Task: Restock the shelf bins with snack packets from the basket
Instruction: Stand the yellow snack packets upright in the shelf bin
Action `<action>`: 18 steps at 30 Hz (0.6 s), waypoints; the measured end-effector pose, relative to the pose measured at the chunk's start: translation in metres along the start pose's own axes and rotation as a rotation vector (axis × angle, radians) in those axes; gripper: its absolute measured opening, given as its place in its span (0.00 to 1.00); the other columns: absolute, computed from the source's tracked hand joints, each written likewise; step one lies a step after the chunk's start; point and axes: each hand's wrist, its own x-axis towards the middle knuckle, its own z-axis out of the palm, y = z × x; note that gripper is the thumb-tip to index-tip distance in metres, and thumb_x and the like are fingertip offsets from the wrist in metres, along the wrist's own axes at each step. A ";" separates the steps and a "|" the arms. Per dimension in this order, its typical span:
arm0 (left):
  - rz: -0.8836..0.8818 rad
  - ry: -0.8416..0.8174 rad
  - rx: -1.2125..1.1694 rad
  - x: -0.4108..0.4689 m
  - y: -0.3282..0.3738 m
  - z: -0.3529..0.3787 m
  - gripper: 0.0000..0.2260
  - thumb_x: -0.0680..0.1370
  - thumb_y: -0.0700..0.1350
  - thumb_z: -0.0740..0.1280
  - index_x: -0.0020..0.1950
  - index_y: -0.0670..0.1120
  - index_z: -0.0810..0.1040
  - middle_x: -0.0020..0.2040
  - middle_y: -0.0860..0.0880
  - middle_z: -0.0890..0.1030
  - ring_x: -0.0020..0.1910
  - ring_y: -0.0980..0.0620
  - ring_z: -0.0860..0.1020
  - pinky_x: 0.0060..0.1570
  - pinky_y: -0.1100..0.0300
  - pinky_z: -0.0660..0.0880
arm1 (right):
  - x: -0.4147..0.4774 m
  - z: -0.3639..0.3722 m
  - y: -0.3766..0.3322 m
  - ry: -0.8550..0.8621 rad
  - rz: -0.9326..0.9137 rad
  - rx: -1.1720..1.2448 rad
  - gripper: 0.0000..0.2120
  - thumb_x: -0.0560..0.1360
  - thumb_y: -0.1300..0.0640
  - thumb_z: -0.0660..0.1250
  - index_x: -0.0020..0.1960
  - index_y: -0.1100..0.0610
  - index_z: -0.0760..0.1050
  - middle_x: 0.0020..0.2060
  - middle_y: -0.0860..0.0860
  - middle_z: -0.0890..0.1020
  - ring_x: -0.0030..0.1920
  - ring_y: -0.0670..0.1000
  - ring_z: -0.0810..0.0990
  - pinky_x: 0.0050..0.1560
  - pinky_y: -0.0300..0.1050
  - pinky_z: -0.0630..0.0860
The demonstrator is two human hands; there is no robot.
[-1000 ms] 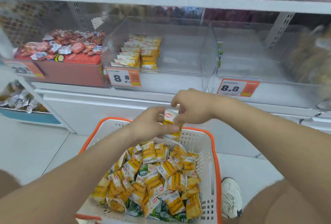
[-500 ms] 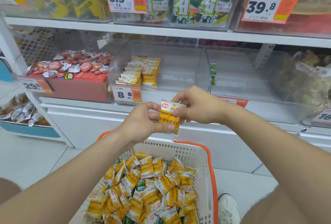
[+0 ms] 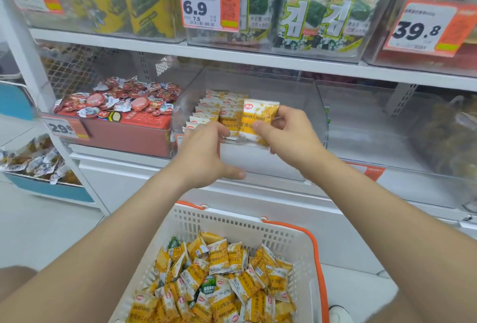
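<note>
now | your right hand (image 3: 289, 139) pinches a yellow packet (image 3: 259, 121) upright at the front edge of the clear bin (image 3: 309, 106) | your left hand (image 3: 206, 152) beside it, fingers loose, holding nothing | white shelf (image 3: 232, 57) above | basket (image 3: 232, 222) of packets (image 3: 222, 258) below, pale floor (image 3: 38, 232) around

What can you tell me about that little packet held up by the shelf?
The packet is a glossy pouch, yellow with a white top and a red round logo, printed CRAB ROE FLAVORED. It stands nearly upright, pinched at its right side by the right hand, at the front of the clear bin, beside a row of like packets.
</note>
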 end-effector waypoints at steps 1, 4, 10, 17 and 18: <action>0.017 -0.021 0.132 0.003 -0.003 -0.004 0.39 0.61 0.63 0.84 0.67 0.54 0.74 0.59 0.52 0.75 0.62 0.47 0.72 0.63 0.48 0.73 | 0.008 0.003 0.001 0.059 -0.014 -0.021 0.08 0.74 0.49 0.73 0.51 0.49 0.82 0.39 0.49 0.87 0.38 0.50 0.83 0.42 0.51 0.81; 0.082 -0.013 0.340 0.011 -0.006 -0.012 0.30 0.70 0.65 0.75 0.68 0.55 0.74 0.60 0.50 0.69 0.65 0.44 0.65 0.66 0.47 0.68 | 0.031 0.014 0.005 0.078 -0.005 -0.067 0.07 0.75 0.49 0.71 0.51 0.51 0.81 0.38 0.49 0.85 0.41 0.53 0.84 0.43 0.51 0.80; 0.158 -0.161 0.617 0.029 -0.020 -0.022 0.40 0.72 0.77 0.48 0.69 0.51 0.74 0.65 0.46 0.72 0.68 0.42 0.66 0.67 0.44 0.67 | 0.073 0.038 0.024 -0.098 0.069 -0.301 0.08 0.76 0.52 0.75 0.49 0.57 0.83 0.35 0.50 0.84 0.42 0.54 0.83 0.45 0.48 0.79; 0.140 -0.166 0.553 0.059 -0.029 -0.023 0.32 0.80 0.69 0.44 0.61 0.51 0.79 0.60 0.43 0.76 0.65 0.40 0.72 0.63 0.44 0.70 | 0.124 0.072 0.041 -0.295 0.132 -0.426 0.29 0.55 0.37 0.78 0.48 0.55 0.83 0.44 0.53 0.87 0.50 0.57 0.86 0.54 0.57 0.83; 0.141 -0.155 0.556 0.064 -0.032 -0.021 0.31 0.81 0.68 0.45 0.63 0.51 0.78 0.61 0.43 0.75 0.65 0.40 0.72 0.64 0.44 0.71 | 0.131 0.077 0.045 -0.307 0.123 -0.450 0.32 0.52 0.35 0.75 0.49 0.54 0.83 0.45 0.53 0.87 0.51 0.57 0.85 0.54 0.56 0.84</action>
